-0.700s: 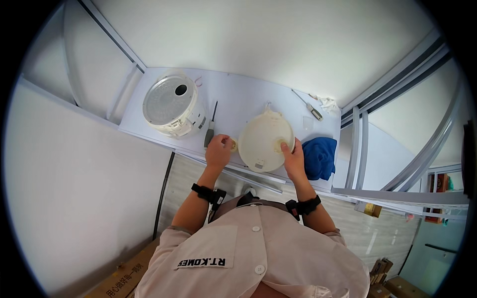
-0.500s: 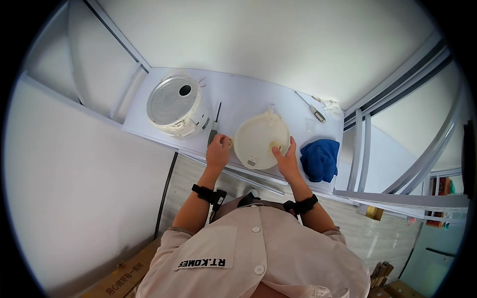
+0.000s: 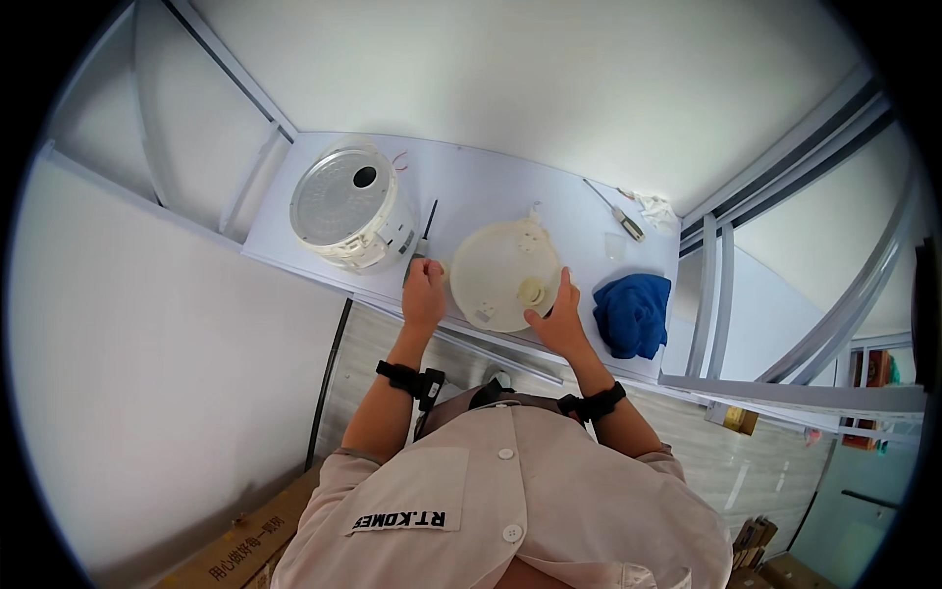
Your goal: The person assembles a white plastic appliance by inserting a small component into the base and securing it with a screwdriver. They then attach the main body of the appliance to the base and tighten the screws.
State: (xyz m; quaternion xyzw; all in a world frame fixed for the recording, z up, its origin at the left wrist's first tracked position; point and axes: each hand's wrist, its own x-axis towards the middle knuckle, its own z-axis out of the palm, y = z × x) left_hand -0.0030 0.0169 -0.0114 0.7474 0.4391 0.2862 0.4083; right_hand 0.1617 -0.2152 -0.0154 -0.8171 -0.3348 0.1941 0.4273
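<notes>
A round, cream-white lid-like plate [image 3: 491,270] lies near the front edge of the table. On it, toward its right side, is a small pale yellow round fitting [image 3: 531,291]. My right hand [image 3: 563,324] is at the plate's lower right rim, thumb and index finger spread, the thumb just below the fitting. To the left of the plate my left hand [image 3: 424,294] is closed, with a small pale piece showing at its fingertips, mostly hidden. Beside those fingers lies a screwdriver [image 3: 429,226] with a dark shaft, its handle partly covered by the hand.
At the left stands a white cylindrical appliance body [image 3: 343,206] with a silver top and a dark round hole. To the right are a crumpled blue cloth [image 3: 633,314], another screwdriver [image 3: 626,222], a small clear piece [image 3: 614,245] and white tissue [image 3: 655,210]. Walls enclose the table [image 3: 471,177].
The plate has shifted slightly left and turned a little. My right thumb has come off the yellow fitting toward the rim. My left hand has moved slightly left and up.
</notes>
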